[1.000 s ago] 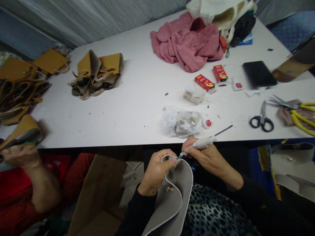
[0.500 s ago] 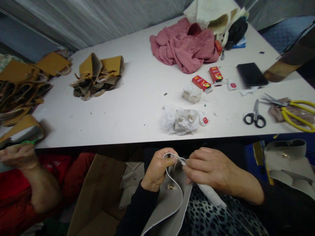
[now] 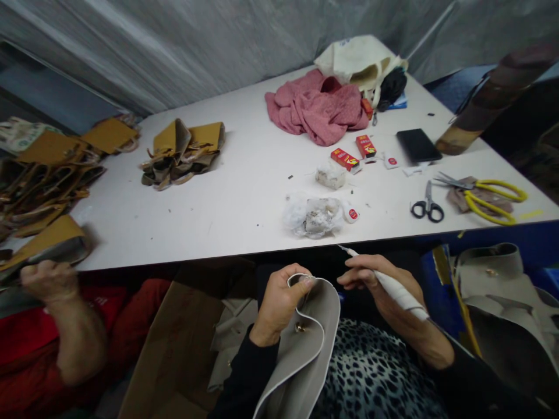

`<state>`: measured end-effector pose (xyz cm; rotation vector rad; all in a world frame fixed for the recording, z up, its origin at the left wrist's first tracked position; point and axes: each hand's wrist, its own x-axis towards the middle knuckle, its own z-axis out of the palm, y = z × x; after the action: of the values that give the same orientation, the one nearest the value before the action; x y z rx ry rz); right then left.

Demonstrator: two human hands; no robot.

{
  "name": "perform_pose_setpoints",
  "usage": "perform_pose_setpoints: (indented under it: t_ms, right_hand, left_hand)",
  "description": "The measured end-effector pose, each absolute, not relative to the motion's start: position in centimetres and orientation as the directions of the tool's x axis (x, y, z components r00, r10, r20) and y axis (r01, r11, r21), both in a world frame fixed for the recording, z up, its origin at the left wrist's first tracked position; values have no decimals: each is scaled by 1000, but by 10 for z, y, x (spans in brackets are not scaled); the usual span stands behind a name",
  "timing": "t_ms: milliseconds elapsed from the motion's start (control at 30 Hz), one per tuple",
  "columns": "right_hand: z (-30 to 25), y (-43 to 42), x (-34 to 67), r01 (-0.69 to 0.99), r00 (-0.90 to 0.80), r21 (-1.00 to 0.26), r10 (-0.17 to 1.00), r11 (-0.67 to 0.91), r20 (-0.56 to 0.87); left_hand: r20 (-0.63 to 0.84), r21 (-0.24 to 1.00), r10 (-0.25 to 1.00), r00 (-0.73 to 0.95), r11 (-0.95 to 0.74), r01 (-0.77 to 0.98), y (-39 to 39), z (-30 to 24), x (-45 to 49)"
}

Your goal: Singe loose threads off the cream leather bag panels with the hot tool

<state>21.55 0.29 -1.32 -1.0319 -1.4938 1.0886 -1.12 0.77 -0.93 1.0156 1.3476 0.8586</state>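
Note:
My left hand point(image 3: 276, 302) pinches the top edge of a grey leather-like bag piece point(image 3: 325, 317), thumb on the near side. The piece hangs over my lap, its front panel curling away from the back one. A small gold metal fitting point(image 3: 299, 328) sits on the front panel. My right hand point(image 3: 391, 313), just right of the piece and apart from it, holds a pen-shaped tool point(image 3: 399, 294) wrapped in white. The tool's thin pointed tip faces up and left, near the table edge; what looks like a thin cord trails from its back end.
On the white table point(image 3: 244, 203) lie a grimy white block in plastic point(image 3: 321, 215), black-handled scissors point(image 3: 428, 206), yellow-handled shears point(image 3: 493, 201) and red boxes point(image 3: 365, 146). Left, a co-worker's hand point(image 3: 50, 282) is by tan bags point(image 3: 65, 238). A cardboard box point(image 3: 174, 343) stands beside my left arm.
My right hand has moved away from the bag piece's edge to the right, turning the tool so its tip points up. My left hand keeps its pinch. The camera view has shifted slightly.

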Motion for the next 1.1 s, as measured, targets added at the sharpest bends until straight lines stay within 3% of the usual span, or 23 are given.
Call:
perform_pose_setpoints:
  t_ms: [200,533,733,1100]
  right_hand:
    - [-15,3,205,266,-164,-926,959,268,231]
    - [-20,2,179,543,-388,-770,913,335,124]
    - [-18,0,174,486,-425,-813,900,320,101]
    - [-6,-20,177,337,-404,-827,863,450,305]
  left_hand:
    - [-350,932,934,70,339,131,1,-6,-10]
    - [-338,936,936,97,324,141,-10,-3,-8]
    - [-296,948,938,179,266,173,-12,1,-18]
    - [-148,977,950,274,184,-111,-25,17,-30]
